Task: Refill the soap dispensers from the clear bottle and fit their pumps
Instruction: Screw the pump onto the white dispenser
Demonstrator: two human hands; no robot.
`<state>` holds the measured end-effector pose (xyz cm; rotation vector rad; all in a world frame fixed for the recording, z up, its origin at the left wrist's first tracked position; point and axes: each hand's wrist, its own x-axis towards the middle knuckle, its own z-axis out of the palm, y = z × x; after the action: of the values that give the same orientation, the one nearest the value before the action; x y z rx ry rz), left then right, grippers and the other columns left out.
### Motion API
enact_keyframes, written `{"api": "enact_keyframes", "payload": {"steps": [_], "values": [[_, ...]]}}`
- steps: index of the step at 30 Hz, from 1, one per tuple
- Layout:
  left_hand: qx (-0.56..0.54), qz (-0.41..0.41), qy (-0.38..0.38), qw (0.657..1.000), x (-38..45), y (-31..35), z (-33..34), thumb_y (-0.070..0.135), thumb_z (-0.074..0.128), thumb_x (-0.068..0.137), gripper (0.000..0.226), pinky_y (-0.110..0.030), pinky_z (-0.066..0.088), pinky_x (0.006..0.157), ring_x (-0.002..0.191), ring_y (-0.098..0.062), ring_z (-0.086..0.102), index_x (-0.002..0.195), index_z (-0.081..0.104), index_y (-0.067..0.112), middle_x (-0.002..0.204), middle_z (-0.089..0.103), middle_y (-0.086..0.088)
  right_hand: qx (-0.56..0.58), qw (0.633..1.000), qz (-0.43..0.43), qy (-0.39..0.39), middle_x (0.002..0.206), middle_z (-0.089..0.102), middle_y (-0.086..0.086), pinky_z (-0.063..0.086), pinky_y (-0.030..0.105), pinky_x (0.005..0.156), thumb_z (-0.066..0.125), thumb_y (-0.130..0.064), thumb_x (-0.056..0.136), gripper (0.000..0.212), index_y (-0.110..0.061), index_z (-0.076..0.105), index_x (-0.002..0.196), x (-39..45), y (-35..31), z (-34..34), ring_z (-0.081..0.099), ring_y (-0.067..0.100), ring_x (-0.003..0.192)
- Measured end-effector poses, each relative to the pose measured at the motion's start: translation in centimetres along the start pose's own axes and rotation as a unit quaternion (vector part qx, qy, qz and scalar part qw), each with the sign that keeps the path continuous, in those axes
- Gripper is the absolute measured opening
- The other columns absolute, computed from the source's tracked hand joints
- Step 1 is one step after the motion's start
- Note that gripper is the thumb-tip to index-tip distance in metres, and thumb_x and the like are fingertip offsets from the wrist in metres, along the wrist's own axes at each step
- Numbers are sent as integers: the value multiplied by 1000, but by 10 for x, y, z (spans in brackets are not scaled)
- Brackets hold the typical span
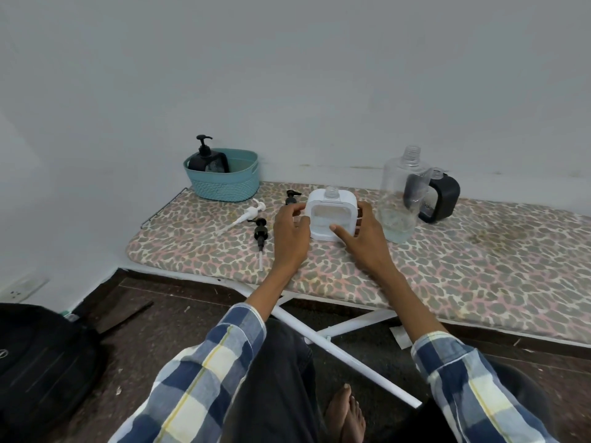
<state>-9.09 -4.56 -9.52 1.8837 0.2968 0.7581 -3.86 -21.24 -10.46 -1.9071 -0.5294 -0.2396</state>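
Steadying the white soap dispenser upright on the padded ironing board, both hands, left and right, grip its sides with curled fingers, yet the soft cover could let it tip, spilling from its open neck against the nearby clear bottle.

Single head view, from my head, seated, facing forward and down; ironing board near, wall just behind.
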Motion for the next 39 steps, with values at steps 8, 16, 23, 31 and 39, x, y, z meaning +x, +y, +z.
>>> {"api": "enact_keyframes", "payload": {"steps": [8, 16, 23, 31, 39], "values": [[194, 17, 41, 980, 32, 8, -19, 25, 53, 105, 21, -38, 48, 99, 123, -22, 54, 119, 66, 16, 126, 62, -2, 23, 1000, -2, 2, 124, 61, -10, 47, 12, 78, 81, -35, 94, 59, -19, 48, 141, -1, 1, -1, 62, 11, 108], [434, -123, -22, 892, 98, -30, -75, 42, 59, 99, 41, -56, 43, 110, 133, -40, 48, 123, 63, 9, 138, 56, -18, 41, 999, 27, -1, 125, 62, -3, 47, 11, 76, 82, -31, 93, 57, -18, 49, 138, 0, 1, -2, 63, 14, 109], [419, -128, -25, 898, 104, -42, -87, 36, 73, 86, 24, -49, 58, 91, 104, -34, 66, 94, 76, 14, 106, 74, -11, 45, 999, 28, -2, 125, 63, -2, 49, 13, 75, 82, -33, 92, 58, -19, 49, 138, 0, 2, -2, 65, 14, 106], [317, 34, 42, 947, 92, -10, -74, 38, 73, 90, 13, -50, 53, 90, 95, -23, 66, 99, 71, 27, 99, 70, 5, 46, 999, 28, 1, 127, 63, 0, 50, 14, 75, 83, -33, 92, 60, -19, 49, 139, -1, 3, -2, 65, 14, 106], [-93, 27, 24, 995, 86, 65, -43, 25, 82, 94, 34, -14, 55, 83, 102, -11, 69, 123, 69, 14, 115, 75, -1, 40, 999, 14, 6, 129, 64, 3, 59, 29, 83, 85, -32, 90, 59, -17, 50, 135, 1, 4, -3, 65, 19, 108]]}}
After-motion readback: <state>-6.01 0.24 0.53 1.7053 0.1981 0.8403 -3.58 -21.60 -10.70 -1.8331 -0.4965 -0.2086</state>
